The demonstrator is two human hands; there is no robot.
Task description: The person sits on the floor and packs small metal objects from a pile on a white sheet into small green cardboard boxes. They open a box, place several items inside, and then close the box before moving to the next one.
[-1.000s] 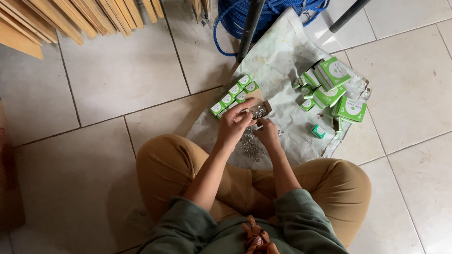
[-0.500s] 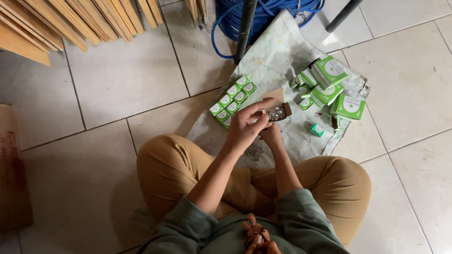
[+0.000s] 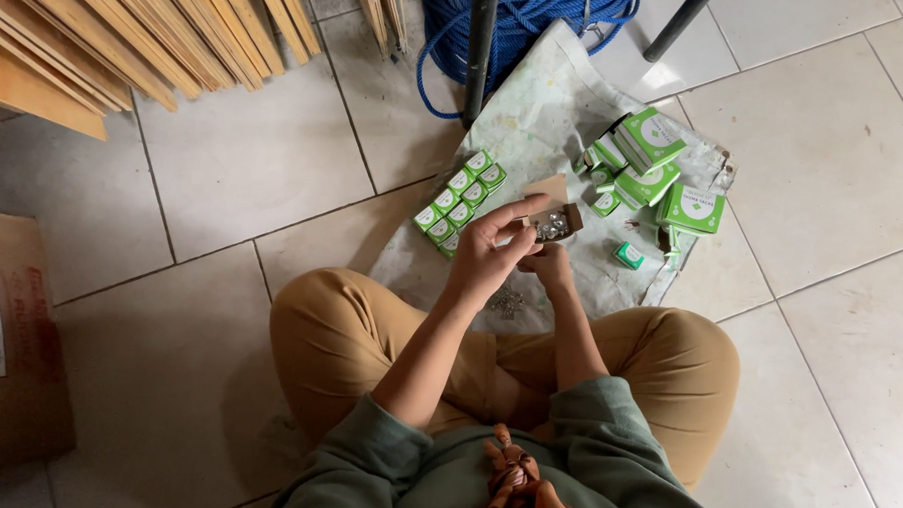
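Head view, nearest first: a person sits cross-legged on the tiled floor (image 3: 209, 182), wearing a green top and tan trousers. Both forearms extend forward over the lap. The left hand (image 3: 486, 253) is raised with fingers partly curled, thumb and fingertips closed on the near-left side of a small brown cardboard box (image 3: 555, 220). The right hand (image 3: 550, 266) sits beneath and just behind that box, fingers closed to support it from below. The box is open at the top and contains small shiny metal parts; their exact kind cannot be determined.

Below the hands, a loose cluster of small metal pieces (image 3: 508, 302) lies on the near edge of a pale, stained sheet (image 3: 537, 121) spread on the floor. At the left edge of the sheet, a double row of small green-and-white boxes (image 3: 460, 199) is arranged in a line. Toward the right edge, a pile of larger green-and-white boxes (image 3: 659, 167) lies in disorder, with one small green box (image 3: 629, 255) lying apart on the near side of the pile.

At the left border of the frame, a brown cardboard carton (image 3: 14, 339) rests on the floor. Farther away, a coil of blue rope (image 3: 543, 20) lies at the far end of the sheet, with two dark poles (image 3: 482, 43) crossing it. Wooden slats (image 3: 114, 45) occupy the far left corner.
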